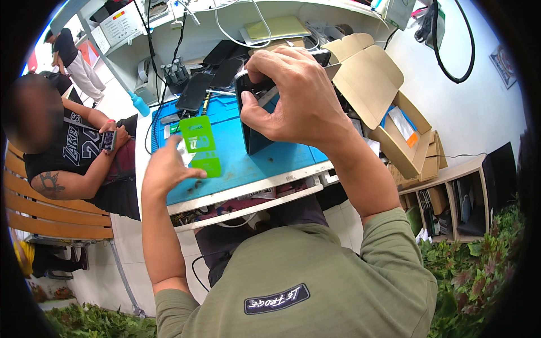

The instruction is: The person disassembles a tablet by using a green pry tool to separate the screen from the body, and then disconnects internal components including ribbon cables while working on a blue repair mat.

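My right hand (296,93) is raised over the blue work mat (236,169), its thumb and fingers curled round a flat black device (255,127) with a pale rim. The device stands on edge; most of its far side is hidden behind the hand. My left hand (168,172) is slightly blurred, thumb and fingers spread. It is beside a bright green printed plastic sheet (197,135) with cut-out shapes, and its thumb overlaps the sheet's lower part. Something white shows near the left fingertips, too small to name.
Several dark phones (194,92) lie at the back of the mat near a blue squeeze bottle (138,104). An opened cardboard box (394,132) stands at the right. An open drawer (242,205) sits under the table edge. A seated person (84,141) holds a phone at the left.
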The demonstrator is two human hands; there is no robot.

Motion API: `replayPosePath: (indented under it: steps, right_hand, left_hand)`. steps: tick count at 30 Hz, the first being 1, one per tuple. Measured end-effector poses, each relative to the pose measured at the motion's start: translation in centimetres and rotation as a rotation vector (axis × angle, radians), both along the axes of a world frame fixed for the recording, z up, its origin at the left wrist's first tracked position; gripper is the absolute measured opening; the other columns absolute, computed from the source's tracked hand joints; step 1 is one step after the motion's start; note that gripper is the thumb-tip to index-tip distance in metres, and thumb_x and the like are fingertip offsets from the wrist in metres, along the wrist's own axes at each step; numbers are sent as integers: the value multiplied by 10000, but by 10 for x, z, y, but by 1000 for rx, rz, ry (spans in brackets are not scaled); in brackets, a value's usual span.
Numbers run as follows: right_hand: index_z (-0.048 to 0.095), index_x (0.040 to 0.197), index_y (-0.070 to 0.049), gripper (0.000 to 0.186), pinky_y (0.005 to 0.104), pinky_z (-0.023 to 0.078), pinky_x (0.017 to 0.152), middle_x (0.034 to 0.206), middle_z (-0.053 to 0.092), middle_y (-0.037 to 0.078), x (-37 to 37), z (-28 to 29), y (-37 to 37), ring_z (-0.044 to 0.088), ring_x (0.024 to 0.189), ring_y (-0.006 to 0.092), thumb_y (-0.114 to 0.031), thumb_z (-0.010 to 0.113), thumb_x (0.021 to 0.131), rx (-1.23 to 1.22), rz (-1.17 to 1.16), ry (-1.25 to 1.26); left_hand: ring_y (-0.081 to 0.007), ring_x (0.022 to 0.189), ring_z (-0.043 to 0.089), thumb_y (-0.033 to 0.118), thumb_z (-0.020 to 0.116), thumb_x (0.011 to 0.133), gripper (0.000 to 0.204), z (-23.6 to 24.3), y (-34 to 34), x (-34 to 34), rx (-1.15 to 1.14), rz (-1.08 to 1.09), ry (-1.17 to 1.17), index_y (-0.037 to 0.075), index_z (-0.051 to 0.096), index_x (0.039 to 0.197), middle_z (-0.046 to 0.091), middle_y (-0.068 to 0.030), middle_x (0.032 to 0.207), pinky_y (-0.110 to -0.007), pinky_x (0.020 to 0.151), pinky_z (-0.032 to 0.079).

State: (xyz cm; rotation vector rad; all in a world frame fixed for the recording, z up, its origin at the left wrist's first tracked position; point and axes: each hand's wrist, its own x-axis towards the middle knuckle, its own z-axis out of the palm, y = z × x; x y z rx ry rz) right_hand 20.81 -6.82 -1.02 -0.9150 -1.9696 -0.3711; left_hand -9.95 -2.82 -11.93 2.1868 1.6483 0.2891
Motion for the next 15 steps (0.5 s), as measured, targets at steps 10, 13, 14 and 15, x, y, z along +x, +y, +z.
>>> replayPosePath:
  steps: [10, 13, 14, 15]
  right_hand:
    - [614, 876, -48, 279, 464, 510, 890, 824, 674, 122, -3, 4, -2, 663, 850, 344, -293, 724, 801, -36, -54, -64]
    - [614, 872, -45, 285, 470, 508, 893, 830, 676, 126, -3, 4, -1, 663, 855, 348, -299, 723, 803, -38, -62, -69]
    - [613, 868, -45, 286, 472, 508, 892, 831, 677, 127, -3, 3, 0, 663, 856, 349, -301, 723, 804, -39, -64, -67]
    - [625, 900, -38, 273, 476, 519, 913, 861, 693, 131, -2, 3, 0, 678, 884, 359, -270, 726, 800, -51, -72, -78]
  left_hand:
    - [-154, 1020, 740, 117, 881, 911, 447, 17, -12, 73, 138, -311, -891, 21, 657, 1286, 745, -73, 1093, -324, 960, 603]
    - [-170, 964, 756, 61, 813, 930, 435, 9, -6, 100, 31, -348, -950, 7, 662, 1334, 757, -102, 1140, -340, 883, 623]
    - [-166, 951, 757, 46, 791, 940, 427, 7, -4, 105, -7, -351, -952, 8, 657, 1343, 758, -99, 1128, -337, 872, 620]
    - [-163, 938, 758, 32, 769, 950, 420, 7, -2, 109, -44, -353, -953, 9, 651, 1352, 759, -96, 1117, -335, 860, 617]
